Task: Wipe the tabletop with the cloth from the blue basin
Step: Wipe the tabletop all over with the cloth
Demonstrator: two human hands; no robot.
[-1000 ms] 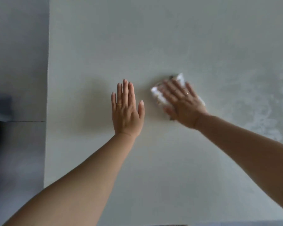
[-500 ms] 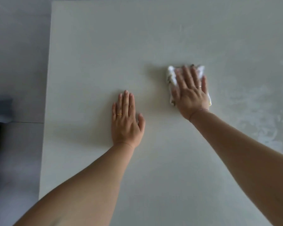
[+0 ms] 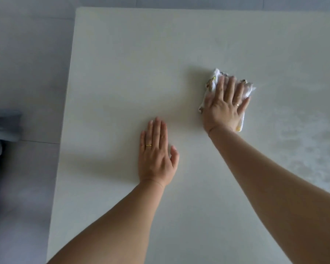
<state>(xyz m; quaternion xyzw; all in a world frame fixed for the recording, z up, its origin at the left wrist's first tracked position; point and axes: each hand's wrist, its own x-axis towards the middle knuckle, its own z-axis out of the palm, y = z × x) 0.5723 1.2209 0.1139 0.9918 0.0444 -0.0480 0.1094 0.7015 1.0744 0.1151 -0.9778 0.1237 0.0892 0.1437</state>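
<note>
Left hand [image 3: 156,155]: nearest, at six o'clock of the view. It lies flat on the tabletop [image 3: 122,73] with fingers straight and together, grasping nothing. I judge it serves as a prop, taking the body's weight during the long reach.
Right hand [image 3: 225,109]: at one o'clock from the left hand and apart from it. The palm is down and the fingers are straight and slightly spread, so it presses the cloth [image 3: 249,90] rather than clutching it. A flat palm likely spreads even pressure over more fabric.
Cloth: white with small brownish and yellow marks, bunched flat on the tabletop under the right hand. Its edges show beyond the fingertips and at both sides of the palm.
Damp sheen [image 3: 303,149]: a mottled film at three o'clock, right of the cloth, likely ground already wiped.
Dry stretch [image 3: 112,111]: from the cloth toward nine o'clock the surface looks matt and is probably yet to be done.
Far edge [image 3: 198,8]: at twelve o'clock, well beyond the cloth.
Blue shape [image 3: 2,126]: off the table at nine o'clock, cut by the frame. I cannot tell whether it is the basin.
</note>
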